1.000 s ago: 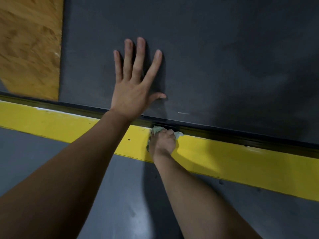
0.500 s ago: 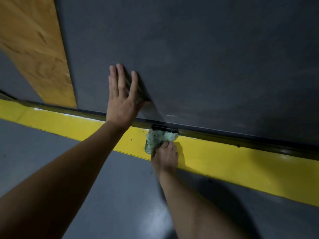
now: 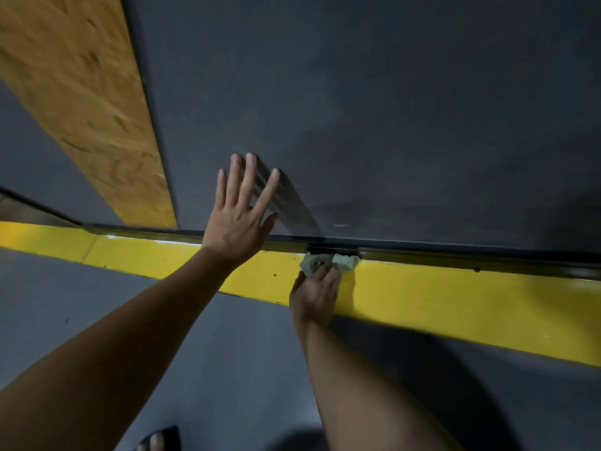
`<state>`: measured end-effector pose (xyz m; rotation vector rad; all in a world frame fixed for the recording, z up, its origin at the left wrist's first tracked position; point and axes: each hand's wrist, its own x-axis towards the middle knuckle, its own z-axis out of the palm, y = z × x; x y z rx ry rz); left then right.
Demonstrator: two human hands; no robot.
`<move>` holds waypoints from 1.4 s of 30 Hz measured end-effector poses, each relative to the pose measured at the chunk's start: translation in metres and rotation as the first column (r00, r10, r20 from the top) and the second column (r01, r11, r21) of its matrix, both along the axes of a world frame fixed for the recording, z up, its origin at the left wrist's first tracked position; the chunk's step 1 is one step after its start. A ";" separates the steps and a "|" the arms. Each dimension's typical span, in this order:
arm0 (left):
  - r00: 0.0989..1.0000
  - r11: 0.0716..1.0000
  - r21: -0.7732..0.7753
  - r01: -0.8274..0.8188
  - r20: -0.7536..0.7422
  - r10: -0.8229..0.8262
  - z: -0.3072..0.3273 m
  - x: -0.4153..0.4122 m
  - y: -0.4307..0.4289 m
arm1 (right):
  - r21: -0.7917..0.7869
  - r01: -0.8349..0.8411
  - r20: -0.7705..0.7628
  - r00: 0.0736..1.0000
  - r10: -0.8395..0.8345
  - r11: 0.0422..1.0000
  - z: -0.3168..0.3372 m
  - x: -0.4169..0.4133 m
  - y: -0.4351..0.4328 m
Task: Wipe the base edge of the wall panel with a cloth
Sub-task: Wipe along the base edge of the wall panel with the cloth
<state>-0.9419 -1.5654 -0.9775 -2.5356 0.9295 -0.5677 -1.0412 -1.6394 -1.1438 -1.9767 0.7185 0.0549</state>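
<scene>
A dark grey wall panel (image 3: 374, 109) fills the upper view. Its black base edge (image 3: 455, 257) runs across just above a yellow floor stripe (image 3: 439, 304). My left hand (image 3: 240, 216) lies flat against the panel, fingers spread and straight. A crumpled pale green cloth (image 3: 317, 262) is pressed against the base edge. My right hand (image 3: 317, 296) grips the cloth from below, fingers curled over it; part of the cloth is hidden under those fingers.
A wooden board (image 3: 81, 102) stands to the left of the dark panel. Grey floor (image 3: 227, 369) spreads below the yellow stripe. A foot in a dark sandal (image 3: 159, 441) shows at the bottom edge.
The view has tilted and shifted. The cloth and my right hand have slid a little rightward along the base edge. My left hand stays flat on the panel, its fingers spread wider than half a second ago.
</scene>
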 end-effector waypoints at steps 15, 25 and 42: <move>0.789 0.800 -0.081 0.594 0.254 -0.560 -0.046 0.100 0.071 | -0.319 0.252 0.153 0.965 -0.213 0.913 -0.061 0.031 0.039; 0.812 0.736 -0.345 0.582 0.206 -0.546 -0.069 0.083 0.055 | -0.293 -0.055 -0.372 0.926 -0.061 0.954 -0.010 0.048 0.008; 0.714 0.761 -0.076 0.644 0.415 -0.563 -0.071 0.107 0.067 | -0.278 -0.046 -0.345 0.937 -0.055 0.960 -0.023 0.045 0.011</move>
